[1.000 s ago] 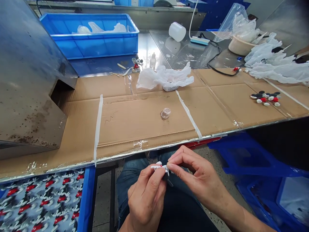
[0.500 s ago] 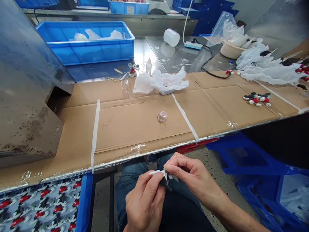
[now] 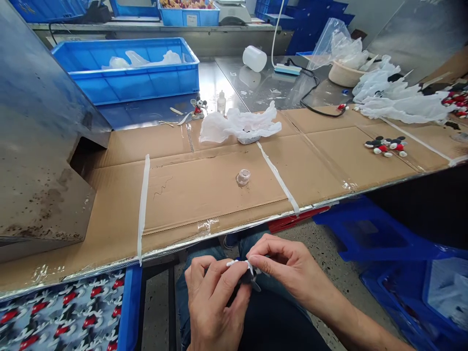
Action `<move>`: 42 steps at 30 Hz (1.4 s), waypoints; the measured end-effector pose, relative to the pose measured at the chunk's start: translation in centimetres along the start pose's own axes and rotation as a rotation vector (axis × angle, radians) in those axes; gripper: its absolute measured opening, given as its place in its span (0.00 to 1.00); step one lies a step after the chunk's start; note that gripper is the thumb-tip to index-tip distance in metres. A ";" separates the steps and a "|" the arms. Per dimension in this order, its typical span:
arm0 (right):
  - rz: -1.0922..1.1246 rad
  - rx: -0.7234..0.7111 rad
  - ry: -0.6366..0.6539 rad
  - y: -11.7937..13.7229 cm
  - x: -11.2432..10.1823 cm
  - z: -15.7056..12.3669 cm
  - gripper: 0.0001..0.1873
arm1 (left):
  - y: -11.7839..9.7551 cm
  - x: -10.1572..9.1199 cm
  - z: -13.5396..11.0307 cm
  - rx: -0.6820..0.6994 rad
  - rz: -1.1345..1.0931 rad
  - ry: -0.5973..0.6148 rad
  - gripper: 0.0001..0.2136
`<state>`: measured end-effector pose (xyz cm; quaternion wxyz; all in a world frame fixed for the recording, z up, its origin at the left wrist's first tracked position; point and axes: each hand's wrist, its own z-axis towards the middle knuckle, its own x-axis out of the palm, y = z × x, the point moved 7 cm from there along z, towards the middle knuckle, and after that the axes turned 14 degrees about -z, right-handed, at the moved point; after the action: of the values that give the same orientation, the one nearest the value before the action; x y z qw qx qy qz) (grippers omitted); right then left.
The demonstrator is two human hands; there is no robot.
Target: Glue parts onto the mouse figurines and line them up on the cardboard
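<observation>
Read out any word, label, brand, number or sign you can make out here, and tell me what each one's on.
Nothing here can be read.
White label on the small blue bin at the back: too small and blurred.
Dark squiggle on the cardboard: a wavy line, no letters or numbers that I can make out.
Small figure in the hands: no lettering shows.

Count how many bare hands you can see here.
2: low in the picture, the left hand holds a small figurine and the right hand pinches at it. No other hand shows.
</observation>
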<state>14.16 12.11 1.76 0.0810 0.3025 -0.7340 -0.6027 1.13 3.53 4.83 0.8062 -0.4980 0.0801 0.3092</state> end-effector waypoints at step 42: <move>-0.146 -0.722 -0.228 2.5 -0.9 -4.0 0.15 | -2.5 -1.3 -1.6 0.457 0.174 -0.021 0.11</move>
<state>15.92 9.49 5.35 0.0572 0.2372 -0.4555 -0.8562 1.88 0.84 6.50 0.8690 -0.2907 0.1820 0.3566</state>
